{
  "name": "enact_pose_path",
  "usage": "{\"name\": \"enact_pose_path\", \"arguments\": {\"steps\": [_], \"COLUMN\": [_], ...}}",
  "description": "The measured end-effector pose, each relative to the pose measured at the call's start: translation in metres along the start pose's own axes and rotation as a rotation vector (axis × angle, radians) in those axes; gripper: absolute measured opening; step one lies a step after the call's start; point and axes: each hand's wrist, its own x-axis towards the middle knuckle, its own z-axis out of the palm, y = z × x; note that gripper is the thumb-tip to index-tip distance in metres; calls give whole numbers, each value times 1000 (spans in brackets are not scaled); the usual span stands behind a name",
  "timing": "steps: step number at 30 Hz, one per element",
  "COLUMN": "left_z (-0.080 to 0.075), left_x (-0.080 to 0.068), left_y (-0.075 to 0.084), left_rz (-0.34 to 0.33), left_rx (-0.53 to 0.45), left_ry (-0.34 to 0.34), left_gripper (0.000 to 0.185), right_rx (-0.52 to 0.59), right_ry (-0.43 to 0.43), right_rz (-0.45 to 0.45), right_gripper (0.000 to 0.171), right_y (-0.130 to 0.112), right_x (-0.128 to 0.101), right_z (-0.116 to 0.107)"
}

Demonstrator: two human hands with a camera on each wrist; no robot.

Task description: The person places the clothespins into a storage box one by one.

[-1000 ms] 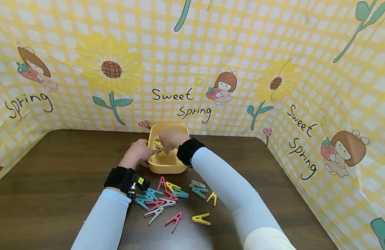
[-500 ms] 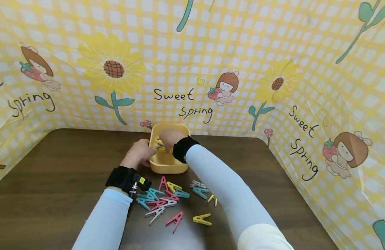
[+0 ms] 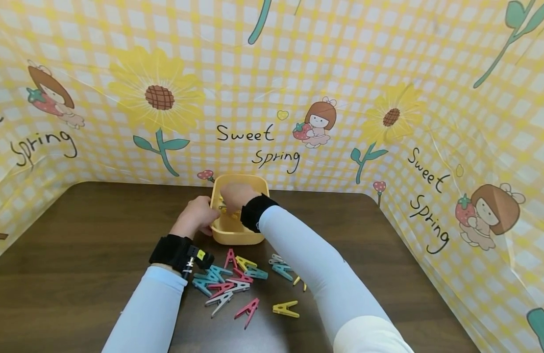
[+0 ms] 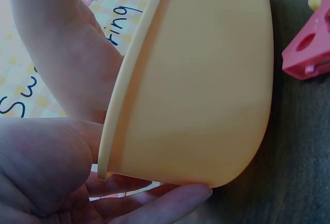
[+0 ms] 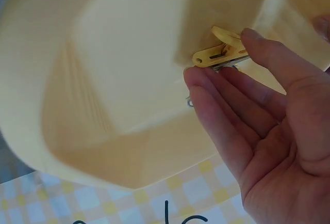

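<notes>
Pale-blue fabric covers the left arm (image 3: 144, 309), which comes in from the bottom edge to a black wrist strap (image 3: 168, 251) carrying a small camera. Past it, the left hand (image 3: 196, 215) grips the left side of a yellow bin (image 3: 237, 239), the thumb at the rim and the fingers against the outer wall. On the brown table (image 3: 100, 235), between the strap and the front of the bin, lies a loose heap of blue, pink, white and yellow clothespins (image 3: 226, 287). The right hand (image 3: 238, 196) reaches down inside the bin, pinching a yellow clothespin (image 5: 209, 56) between thumb and fingers, near the bottom; other small pieces there are mostly hidden by the hand. In front of the heap a single pink clothespin (image 3: 247, 310) lies apart. Farther right come a grey clothespin (image 3: 277, 259) just beside a blue one, then a separate yellow clip (image 3: 285, 309) nearer the person, and another yellow one partly covered by the right sleeve (image 3: 316, 264). Yellow checked cloth (image 3: 254, 73) rises behind the table and along its right side.
</notes>
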Motion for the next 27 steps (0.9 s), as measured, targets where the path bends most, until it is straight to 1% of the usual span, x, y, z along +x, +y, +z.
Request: {"name": "enact_pose_path", "arguments": {"steps": [2,4,6,9,10,15,16,19,22,27], "left_z": [0,0,0,0,1,0,1,0,0,0], "left_x": [0,0,1,2,3,3,3,2,2,2], "left_y": [0,0,1,1,2,2,3,3,3,3], "left_rz": [1,-2,-7,-22,-26,-46,-48,-53,-58,-69], "left_rx": [4,7,9,8,9,17,20,23,20,21], "left_ry": [-2,-2,-3,-3,-3,-3,-3,-1,-2,-3], "left_gripper": [42,42,42,43,43,46,47,49,49,51], "right_rx": [21,28,37,36,39,65,75,106,123,169], "right_ry": [10,38,46,80,90,161,174,213,241,282], "right_rz": [-3,2,-19,-18,-29,-26,-22,-25,-33,-39], "right_gripper": [20,16,21,27,34,67,71,74,73,74], "right_y": [1,3,6,12,14,25,28,35,44,56], "right_x": [-6,-9,-25,-37,-44,-60,-63,-72,-84,-113], "right_z": [-3,-4,-12,-17,-19,-17,-16,-14,-13,-11]}}
